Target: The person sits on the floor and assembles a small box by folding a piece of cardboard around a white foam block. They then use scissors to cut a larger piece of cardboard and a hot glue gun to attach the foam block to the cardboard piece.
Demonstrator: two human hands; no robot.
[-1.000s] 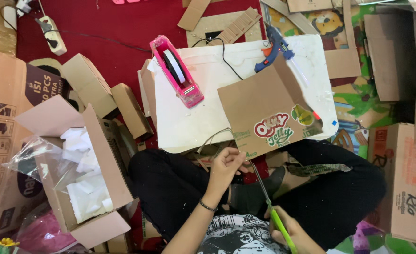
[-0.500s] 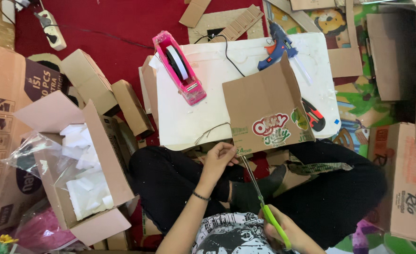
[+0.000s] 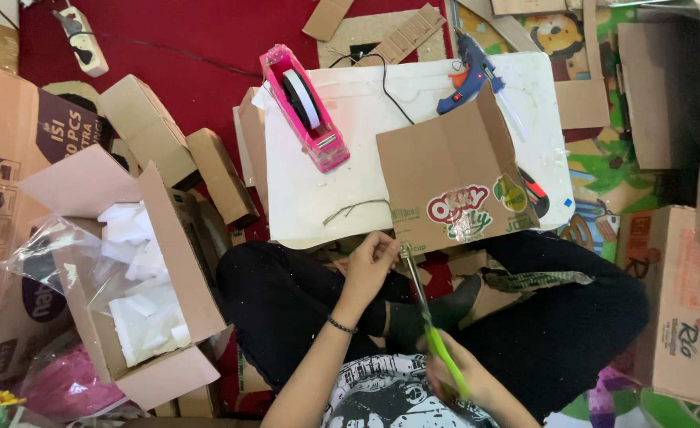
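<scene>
Left hand (image 3: 372, 265): you pinch the near edge of the cardboard sheet (image 3: 454, 178).
Right hand (image 3: 465, 380): you grip the green-handled scissors (image 3: 427, 317), blades touching that edge.

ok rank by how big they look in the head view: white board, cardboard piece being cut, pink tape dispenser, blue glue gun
1. white board
2. cardboard piece
3. pink tape dispenser
4. blue glue gun, though it lies farthest from the camera, so its rank under the dispenser is unsure.

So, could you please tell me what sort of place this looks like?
Probably a home floor used for craft work. The person sits cross-legged on a red carpet, at a low white board holding a glue gun and a pink tape dispenser, with cardboard boxes around.
</scene>
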